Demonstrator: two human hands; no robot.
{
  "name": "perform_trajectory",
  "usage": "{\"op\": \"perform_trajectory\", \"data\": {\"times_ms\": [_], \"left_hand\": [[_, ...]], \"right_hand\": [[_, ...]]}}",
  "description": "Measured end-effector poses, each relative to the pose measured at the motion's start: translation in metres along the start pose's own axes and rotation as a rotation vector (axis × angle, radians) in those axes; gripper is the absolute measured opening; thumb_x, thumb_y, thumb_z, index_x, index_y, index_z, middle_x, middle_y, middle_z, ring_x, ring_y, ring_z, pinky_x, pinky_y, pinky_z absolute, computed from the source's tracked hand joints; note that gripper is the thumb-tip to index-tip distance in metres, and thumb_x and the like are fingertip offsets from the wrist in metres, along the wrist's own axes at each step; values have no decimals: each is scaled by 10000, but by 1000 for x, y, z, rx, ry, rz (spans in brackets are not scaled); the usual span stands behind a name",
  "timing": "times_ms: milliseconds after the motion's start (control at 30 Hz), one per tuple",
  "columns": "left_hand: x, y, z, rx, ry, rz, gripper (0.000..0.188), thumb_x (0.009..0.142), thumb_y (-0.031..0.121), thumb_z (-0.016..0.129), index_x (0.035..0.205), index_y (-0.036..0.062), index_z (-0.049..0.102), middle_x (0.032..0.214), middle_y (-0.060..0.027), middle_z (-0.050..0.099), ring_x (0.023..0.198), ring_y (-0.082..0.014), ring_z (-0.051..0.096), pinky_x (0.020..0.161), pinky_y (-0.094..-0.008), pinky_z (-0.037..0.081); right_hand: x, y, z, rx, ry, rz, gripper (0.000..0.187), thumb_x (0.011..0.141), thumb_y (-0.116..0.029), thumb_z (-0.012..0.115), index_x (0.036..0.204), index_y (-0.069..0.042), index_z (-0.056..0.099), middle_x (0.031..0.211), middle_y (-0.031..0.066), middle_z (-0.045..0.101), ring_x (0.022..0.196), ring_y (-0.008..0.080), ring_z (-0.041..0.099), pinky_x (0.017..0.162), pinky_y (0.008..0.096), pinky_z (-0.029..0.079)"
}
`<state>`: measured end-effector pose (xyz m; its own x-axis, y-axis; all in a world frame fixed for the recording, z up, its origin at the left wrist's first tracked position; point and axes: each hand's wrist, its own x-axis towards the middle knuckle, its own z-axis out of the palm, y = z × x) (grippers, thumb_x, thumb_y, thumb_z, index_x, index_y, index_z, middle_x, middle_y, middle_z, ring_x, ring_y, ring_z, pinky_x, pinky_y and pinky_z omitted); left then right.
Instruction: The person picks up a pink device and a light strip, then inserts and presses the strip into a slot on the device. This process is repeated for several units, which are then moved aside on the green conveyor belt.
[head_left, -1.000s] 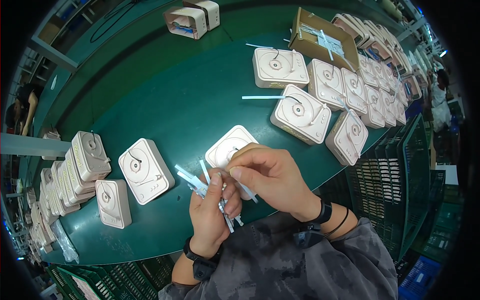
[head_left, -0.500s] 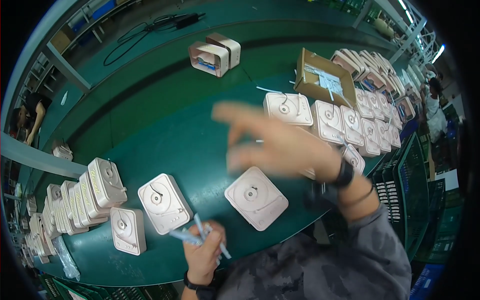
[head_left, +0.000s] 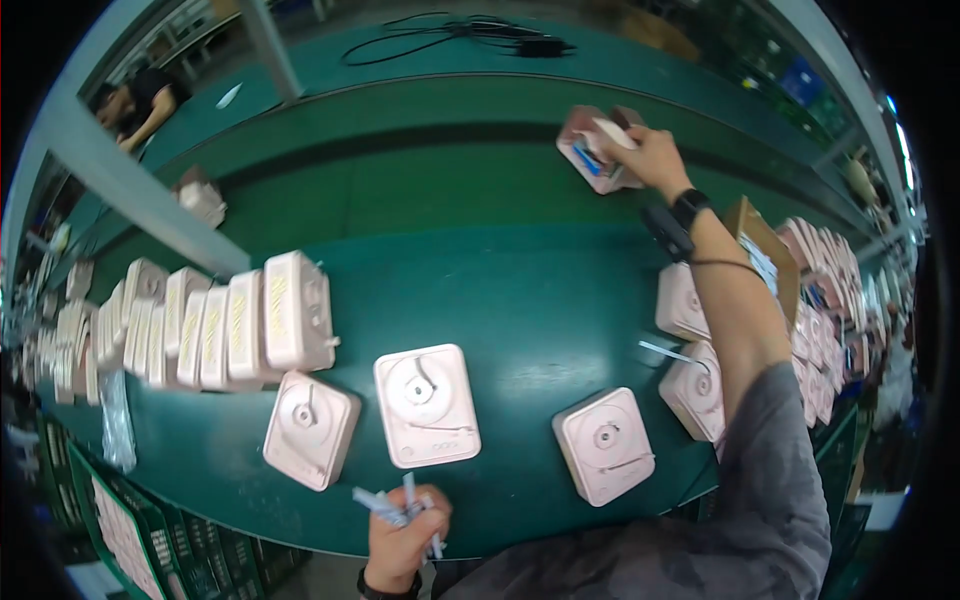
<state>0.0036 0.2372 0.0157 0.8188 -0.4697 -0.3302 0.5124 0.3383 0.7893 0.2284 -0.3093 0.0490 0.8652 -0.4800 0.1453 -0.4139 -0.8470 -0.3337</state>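
My left hand is closed around several thin pale blue-white strips near the table's front edge. My right arm is stretched far forward. At its end, my right hand closes on the rim of a pale pink open-backed housing, with something blue inside. A second housing stands against it, partly covered by the hand. Between my arms lie pink record-player-shaped units: one in the middle, a tilted one to its left and another to the right.
A row of pink units stands on edge at the left. More units and a cardboard box with strips are beyond my right forearm. A grey post rises at the left. A cable lies far back; another person leans in.
My right hand has swung from above the table to the housings at the back and taken hold of one. The view has turned right. My left hand still grips the strips.
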Motion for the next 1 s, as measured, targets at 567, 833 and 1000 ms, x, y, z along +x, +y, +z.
{"op": "perform_trajectory", "data": {"times_ms": [567,833,1000], "left_hand": [[32,-12,55,152,110,240,190,914,129,753,1012,-10,669,754,-24,619,569,-57,503,505,-201,377],[36,-16,79,210,34,218,175,930,122,734,1035,-8,683,766,-18,627,602,-52,515,528,-202,392],[43,-28,93,468,-2,237,165,948,114,703,1046,-14,670,783,-22,624,609,-55,512,539,-197,385]], "right_hand": [[-220,-258,26,158,-256,-425,511,860,-390,676,1268,-82,671,1093,276,601,1071,404,591,871,462,538],[-227,-154,-1,711,-160,-461,426,912,-272,649,1247,-9,652,1115,227,674,999,342,668,828,420,546],[-301,-66,-57,635,-282,-167,277,904,-145,666,1109,42,660,980,194,695,809,303,693,746,379,556]]}}
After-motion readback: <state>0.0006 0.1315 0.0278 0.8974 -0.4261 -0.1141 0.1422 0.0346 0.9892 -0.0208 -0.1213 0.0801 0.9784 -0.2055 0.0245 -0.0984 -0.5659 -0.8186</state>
